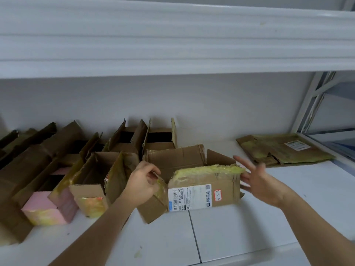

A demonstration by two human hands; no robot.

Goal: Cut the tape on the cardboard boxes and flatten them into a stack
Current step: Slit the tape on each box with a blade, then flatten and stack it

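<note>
A brown cardboard box (pixel 203 187) with a white shipping label and yellowed tape stands open on the white shelf in the middle. My left hand (pixel 143 184) pinches the box's left flap near its top corner. My right hand (pixel 257 179) is spread with straight fingers at the box's right end, touching or almost touching it. A stack of flattened cardboard (pixel 284 149) lies at the back right of the shelf. No cutting tool is visible.
Several open cardboard boxes (pixel 92 169) stand in rows along the left and back, one of them pink (pixel 48 206). The white shelf surface (pixel 230 231) runs under everything. An upper shelf (pixel 172 35) overhangs. A metal frame (pixel 315 104) stands at the right.
</note>
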